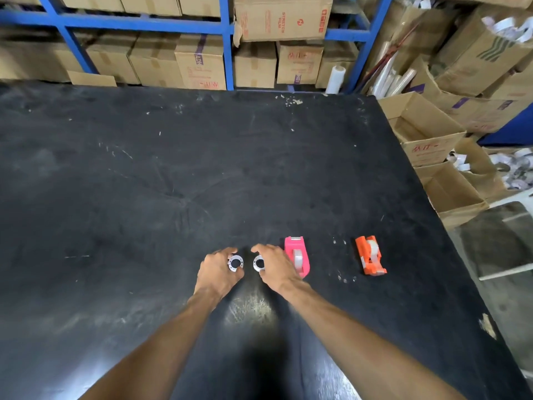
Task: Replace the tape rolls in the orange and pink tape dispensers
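Two small white tape roll cores lie on the black table [173, 183] near its front middle. My left hand [219, 269] curls around the left core [235, 264], thumb and fingers touching its rim. My right hand [274, 267] curls over the right core [258, 263] in the same way. Just right of my right hand stands the pink tape dispenser [297, 255] with a clear roll in it. Further right lies the orange tape dispenser [370, 255], also holding a clear roll.
Open cardboard boxes [427, 140] with paper scraps stand off the table's right edge. Blue shelving [227, 53] stacked with cartons runs behind the table's far edge. A roll of stretch film [336, 79] leans at the back right.
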Tool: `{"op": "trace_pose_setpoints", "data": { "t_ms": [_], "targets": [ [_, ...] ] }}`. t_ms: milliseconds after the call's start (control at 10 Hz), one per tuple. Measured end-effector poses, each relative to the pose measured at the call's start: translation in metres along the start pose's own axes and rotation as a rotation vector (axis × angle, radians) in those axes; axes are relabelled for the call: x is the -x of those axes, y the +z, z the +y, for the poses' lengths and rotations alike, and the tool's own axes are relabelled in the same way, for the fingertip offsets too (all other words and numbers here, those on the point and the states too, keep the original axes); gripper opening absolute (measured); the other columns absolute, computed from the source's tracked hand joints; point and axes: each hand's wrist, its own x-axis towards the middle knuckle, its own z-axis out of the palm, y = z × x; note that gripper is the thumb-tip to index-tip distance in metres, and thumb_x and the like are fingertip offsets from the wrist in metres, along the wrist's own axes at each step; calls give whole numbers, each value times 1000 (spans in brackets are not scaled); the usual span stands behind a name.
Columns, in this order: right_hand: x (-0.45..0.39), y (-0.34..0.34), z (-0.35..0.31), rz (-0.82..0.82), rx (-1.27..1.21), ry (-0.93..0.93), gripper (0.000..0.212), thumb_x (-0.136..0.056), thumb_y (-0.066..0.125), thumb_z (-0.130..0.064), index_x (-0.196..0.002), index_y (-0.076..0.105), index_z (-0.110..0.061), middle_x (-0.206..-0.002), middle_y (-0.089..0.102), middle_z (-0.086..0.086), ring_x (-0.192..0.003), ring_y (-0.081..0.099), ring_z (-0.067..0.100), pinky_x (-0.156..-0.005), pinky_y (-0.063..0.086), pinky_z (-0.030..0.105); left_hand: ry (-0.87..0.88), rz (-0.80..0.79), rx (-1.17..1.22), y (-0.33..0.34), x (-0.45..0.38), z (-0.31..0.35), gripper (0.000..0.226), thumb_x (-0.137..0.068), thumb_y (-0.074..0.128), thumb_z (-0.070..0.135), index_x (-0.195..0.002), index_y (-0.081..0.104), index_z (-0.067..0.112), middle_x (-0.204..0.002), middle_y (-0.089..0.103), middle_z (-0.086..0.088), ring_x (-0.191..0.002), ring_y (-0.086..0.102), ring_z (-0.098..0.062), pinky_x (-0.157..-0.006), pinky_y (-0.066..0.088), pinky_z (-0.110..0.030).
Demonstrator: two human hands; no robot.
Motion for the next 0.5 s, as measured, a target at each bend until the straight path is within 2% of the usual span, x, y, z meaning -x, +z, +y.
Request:
{"op": "trace_pose_setpoints", "data": {
  "t_ms": [200,400,500],
  "targets": [
    [-2,5,-1,-15,-2,7,56,-82,64,6,-132,56,-21,-127,63,6,-121,57,26,-102,47,35,67,10,-14,0,2,-5,43,-70,65,31,-113,68,31,-103,74,2,-91,71,-24,-85,58,-38],
    [4,-8,0,-22,-42,-11,57,-84,68,-3,-135,52,-23,-129,57,5,-123,55,23,-105,44,35,123,25,-53,-2,4,-8,49,-76,67,36,-125,62,31,-114,69,7,-97,69,-20,-87,56,-37],
    [10,-23,1,-4,-185,11,51,-85,69,-10,-131,55,-25,-125,61,5,-109,61,21,-100,49,37,104,77,-26,-11,6,-7,42,-79,68,38,-120,65,33,-110,67,11,-92,68,-16,-85,56,-37]
  ]
}}
